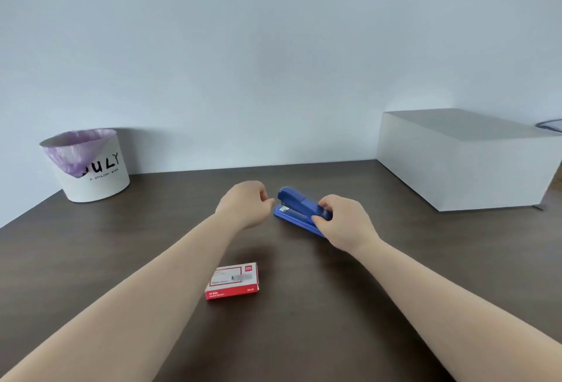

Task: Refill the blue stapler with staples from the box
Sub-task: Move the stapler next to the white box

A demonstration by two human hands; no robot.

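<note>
Beyond the red cardboard staple box point(232, 280), right hand point(343, 223) pinches the rigid blue plastic stapler's point(299, 209) hinge end; left hand point(246, 203) hovers loosely curled, empty.

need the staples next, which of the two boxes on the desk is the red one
The small staple box lying near the front of the desk, between the forearms, is red and white. The big box at the back right is plain grey.

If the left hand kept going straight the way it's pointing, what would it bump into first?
Most likely the front end of the blue stapler. The left hand points right toward it with only a small gap between, though depth is hard to judge.
</note>
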